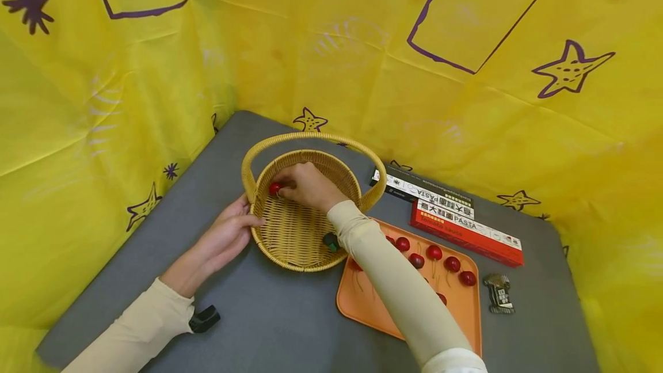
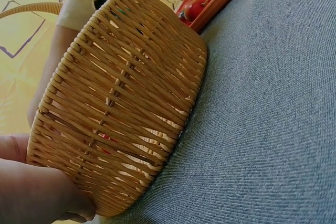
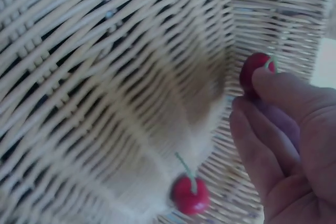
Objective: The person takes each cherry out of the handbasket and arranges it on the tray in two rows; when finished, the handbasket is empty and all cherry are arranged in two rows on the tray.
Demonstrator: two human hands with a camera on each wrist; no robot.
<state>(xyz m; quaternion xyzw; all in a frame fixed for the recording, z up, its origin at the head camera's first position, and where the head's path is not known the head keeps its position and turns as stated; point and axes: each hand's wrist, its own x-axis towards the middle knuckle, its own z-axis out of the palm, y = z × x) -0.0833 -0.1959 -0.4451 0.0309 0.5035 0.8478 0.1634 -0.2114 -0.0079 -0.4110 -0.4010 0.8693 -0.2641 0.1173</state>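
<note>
A round wicker basket (image 1: 295,240) with a tall arched handle (image 1: 316,136) stands on the grey table. My left hand (image 1: 225,238) holds its left rim, thumb over the edge and fingers against the outside wall. Inside the basket, my right hand (image 3: 294,135) pinches a red cherry (image 3: 251,74) with a green stem between thumb and fingers. A second cherry (image 3: 190,195) lies lower in the basket in the right wrist view. From the head view, one cherry (image 1: 275,189) shows by the right fingertips; which of the two it is, I cannot tell.
An orange tray (image 1: 362,309) with several cherries (image 1: 434,252) lies right of the basket, partly under my right forearm. Behind it lie a black pasta box (image 1: 440,191) and a red one (image 1: 466,232). A small dark toy-like object (image 1: 499,293) sits right of the tray. Yellow cloth surrounds the table.
</note>
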